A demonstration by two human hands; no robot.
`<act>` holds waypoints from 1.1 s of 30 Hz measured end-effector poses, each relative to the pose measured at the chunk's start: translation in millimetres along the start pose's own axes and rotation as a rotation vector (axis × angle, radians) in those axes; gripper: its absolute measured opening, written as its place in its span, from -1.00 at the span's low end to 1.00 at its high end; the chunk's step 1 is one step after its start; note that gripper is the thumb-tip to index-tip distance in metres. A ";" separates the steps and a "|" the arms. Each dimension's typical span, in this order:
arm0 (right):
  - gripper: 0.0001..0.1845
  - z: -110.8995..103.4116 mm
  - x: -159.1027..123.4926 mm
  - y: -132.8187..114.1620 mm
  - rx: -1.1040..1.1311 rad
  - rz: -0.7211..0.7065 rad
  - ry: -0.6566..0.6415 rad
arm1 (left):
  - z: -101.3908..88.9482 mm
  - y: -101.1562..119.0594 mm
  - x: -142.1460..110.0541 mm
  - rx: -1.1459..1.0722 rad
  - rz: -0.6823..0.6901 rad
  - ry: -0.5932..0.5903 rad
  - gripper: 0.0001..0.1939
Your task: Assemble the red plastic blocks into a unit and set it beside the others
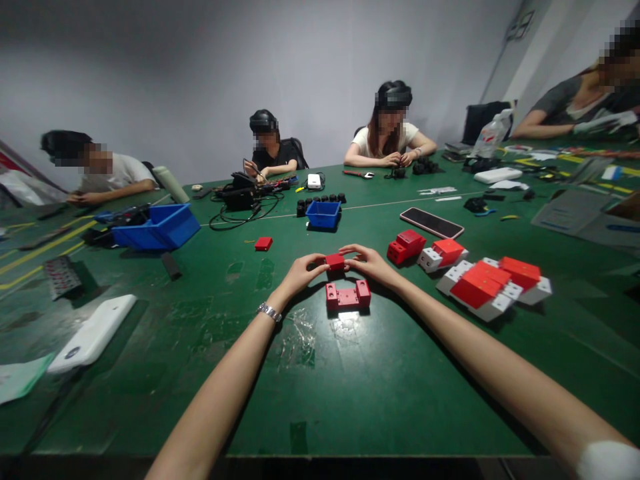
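Note:
A small red block [335,262] is held between my two hands above the green table. My left hand [301,272], with a metal watch on its wrist, pinches the block's left side. From the right, the fingers of my right hand [371,264] grip its other side. Just below, toward me, lies a red U-shaped housing [349,296] with raised ends and holes in them; a gap parts it from my hands. Another flat red piece [263,244] rests farther left. The underside of the held block is hidden.
At right stand red blocks [406,247], several red-and-white units [483,287] and a phone [432,223]. Blue bins [324,215] sit ahead and at left, near black parts. A white device [95,332] lies at left. Several people sit around the table [200,400].

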State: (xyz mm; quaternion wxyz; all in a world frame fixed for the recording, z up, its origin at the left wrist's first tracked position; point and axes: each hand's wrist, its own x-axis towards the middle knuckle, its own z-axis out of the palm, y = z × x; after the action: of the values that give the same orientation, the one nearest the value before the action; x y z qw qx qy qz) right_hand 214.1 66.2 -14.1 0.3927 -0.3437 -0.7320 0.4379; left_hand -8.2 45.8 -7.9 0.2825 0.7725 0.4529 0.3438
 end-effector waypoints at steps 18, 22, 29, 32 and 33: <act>-0.63 0.1 -0.2 -1.6 -0.015 -0.019 0.009 | -1.5 1.4 -0.4 0.062 0.025 -0.006 -0.64; -0.62 -0.2 0.5 -0.3 -0.016 -0.018 0.004 | -1.8 1.5 -0.5 0.054 0.025 -0.008 -0.64; -0.60 -0.8 2.0 2.6 -0.039 -0.018 -0.014 | -2.3 -0.5 -1.6 0.081 0.016 -0.004 -0.64; -0.59 -1.1 2.9 4.4 -0.048 -0.010 -0.022 | -2.2 -2.0 -1.7 0.079 0.013 -0.004 -0.64; -0.60 -1.1 3.1 4.8 -0.048 -0.007 -0.027 | -2.2 -2.2 -1.6 0.077 0.012 -0.003 -0.64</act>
State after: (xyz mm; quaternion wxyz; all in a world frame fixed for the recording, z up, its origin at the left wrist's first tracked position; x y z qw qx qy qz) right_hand 214.4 71.0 -17.2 0.3757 -0.3446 -0.7488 0.4235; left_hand -11.6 45.6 -8.7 0.2512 0.7861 0.4608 0.3266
